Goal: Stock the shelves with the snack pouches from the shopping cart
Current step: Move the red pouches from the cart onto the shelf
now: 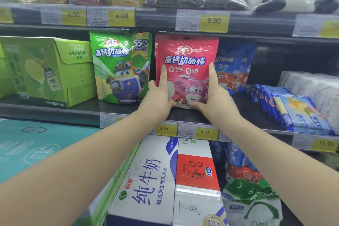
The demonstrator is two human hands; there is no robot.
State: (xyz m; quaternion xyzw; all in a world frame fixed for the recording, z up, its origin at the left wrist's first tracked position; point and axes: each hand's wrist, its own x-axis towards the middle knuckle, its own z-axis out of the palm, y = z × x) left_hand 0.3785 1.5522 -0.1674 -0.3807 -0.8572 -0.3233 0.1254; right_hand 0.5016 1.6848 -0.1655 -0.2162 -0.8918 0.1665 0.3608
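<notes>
I hold the pink pouch [185,57] upright at the near edge of the middle shelf [245,113], between the green pouch [121,66] on its left and the blue pouch [233,68] on its right. My left hand [159,95] and right hand [216,95] each have a closed grip on a lower corner. The thumbs are under the base and the index fingers lie up the front, I judge to keep it square and facing out.

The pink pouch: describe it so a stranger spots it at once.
Look at the middle shelf, under the upper 9.90 tag. The pink pouch stands upright between a green pouch and a blue pouch, held by the left hand and the right hand. It is the only pink one.
</notes>
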